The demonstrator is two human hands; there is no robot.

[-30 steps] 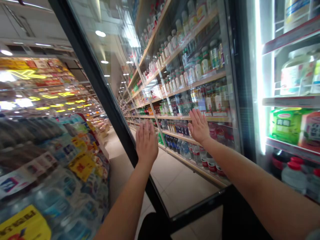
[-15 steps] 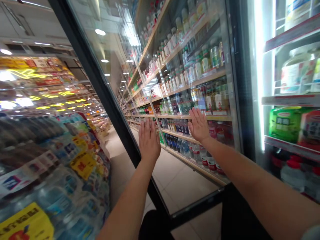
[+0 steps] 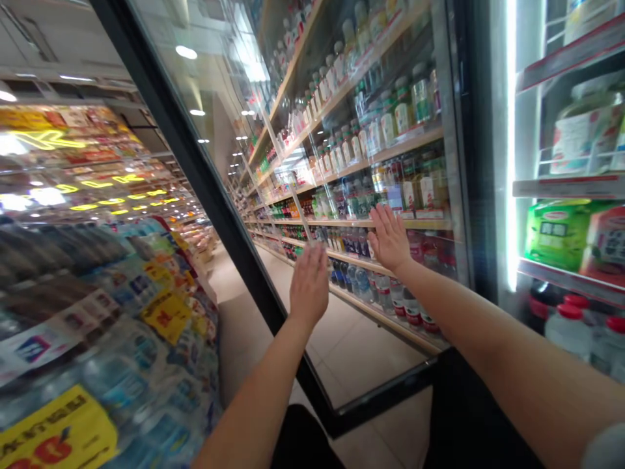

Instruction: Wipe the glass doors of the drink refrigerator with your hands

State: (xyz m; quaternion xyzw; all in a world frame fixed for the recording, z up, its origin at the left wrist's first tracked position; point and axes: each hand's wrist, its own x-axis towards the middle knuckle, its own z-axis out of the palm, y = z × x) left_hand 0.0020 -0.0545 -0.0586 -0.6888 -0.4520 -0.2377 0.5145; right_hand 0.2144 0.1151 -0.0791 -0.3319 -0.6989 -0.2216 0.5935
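Note:
A glass cooler door (image 3: 332,358) with a black frame stands swung out in front of me. My left hand (image 3: 310,284) is raised at the glass, just right of the door's slanting black edge, its fingers stretched out and somewhat blurred. Higher and to the right, my right hand (image 3: 390,242) has its palm toward the pane and its fingers extended. Both hands hold nothing. Whether each palm presses on the glass or hovers just short of it, I cannot tell. Through the pane show shelves with rows of bottles (image 3: 361,283).
At the right is the lit cooler with shelves (image 3: 566,189) of bottles (image 3: 571,329) and a green pack (image 3: 556,234). A stack of wrapped water bottles (image 3: 117,378) with a yellow price sign (image 3: 61,430) stands at the left. A tiled aisle floor (image 3: 239,326) runs between.
My left hand has shifted to the right and slightly down across the pane, nearer my right hand. The right hand stays almost in place.

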